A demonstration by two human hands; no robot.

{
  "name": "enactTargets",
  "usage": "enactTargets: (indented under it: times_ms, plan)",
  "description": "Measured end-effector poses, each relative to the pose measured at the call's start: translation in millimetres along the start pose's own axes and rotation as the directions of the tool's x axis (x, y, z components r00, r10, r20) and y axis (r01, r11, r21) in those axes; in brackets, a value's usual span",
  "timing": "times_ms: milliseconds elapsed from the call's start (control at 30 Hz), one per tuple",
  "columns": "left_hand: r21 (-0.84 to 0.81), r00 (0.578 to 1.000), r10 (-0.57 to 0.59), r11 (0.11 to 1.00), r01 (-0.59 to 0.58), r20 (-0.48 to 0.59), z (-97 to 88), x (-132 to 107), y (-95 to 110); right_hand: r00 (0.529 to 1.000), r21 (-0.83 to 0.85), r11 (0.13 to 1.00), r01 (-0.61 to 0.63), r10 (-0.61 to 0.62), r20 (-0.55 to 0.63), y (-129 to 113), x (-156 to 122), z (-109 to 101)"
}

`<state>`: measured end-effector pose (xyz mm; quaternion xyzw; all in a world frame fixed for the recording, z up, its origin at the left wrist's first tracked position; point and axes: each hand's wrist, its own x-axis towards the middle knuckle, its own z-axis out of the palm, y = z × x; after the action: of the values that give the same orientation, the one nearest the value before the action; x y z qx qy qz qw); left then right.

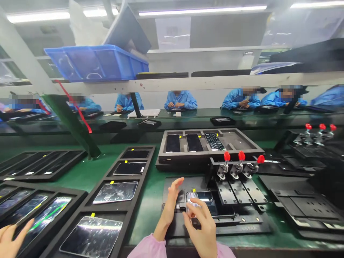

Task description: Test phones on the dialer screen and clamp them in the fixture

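Your right hand [201,225] reaches in at bottom centre of the frame, its grip narrow, apparently pinching the near edge of a phone screen panel [203,200]; glare makes the contact hard to read. The panel lies in a black fixture [242,224]. Your left hand [169,211] stands upright just beside it, grip wide, holding nothing.

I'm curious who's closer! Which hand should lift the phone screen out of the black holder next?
Probably the right hand: its fingers are already on the phone screen. The left hand is open, just beside it.
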<state>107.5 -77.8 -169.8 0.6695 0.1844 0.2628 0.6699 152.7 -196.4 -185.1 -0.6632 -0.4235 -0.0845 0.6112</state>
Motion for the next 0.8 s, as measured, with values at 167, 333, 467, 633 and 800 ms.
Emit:
enactTargets:
  times_ms: [167, 333, 467, 633, 800]
  plan:
    - [0.05, 1.0, -0.007, 0.999, 0.008, -0.022, 11.9, -2.6, 5.0, 1.0, -0.036, 0.999, 0.013, -0.012, 0.015, 2.1, -4.3, -6.3]
    - [0.197, 0.978, 0.08, 0.98, -0.041, -0.193, 14.5, -11.7, -0.8, 0.999, -0.054, 0.998, 0.031, -0.032, -0.011, 0.0, -5.1, -11.2]
    - [0.435, 0.978, 0.158, 0.896, -0.085, -0.135, 19.5, -31.5, 5.6, 0.996, -0.084, 0.996, -0.004, -0.004, -0.094, -0.7, -4.7, -14.3]
    - [0.537, 0.969, 0.193, 0.839, -0.083, -0.153, 35.6, -47.1, 5.7, 0.986, -0.081, 0.997, 0.012, -0.025, -0.167, 9.4, -9.2, -5.1]
    - [0.388, 0.956, 0.086, 0.921, 0.031, -0.281, 33.4, -38.3, -6.9, 0.994, -0.059, 0.995, 0.086, -0.082, 0.073, 11.6, -3.6, -14.2]
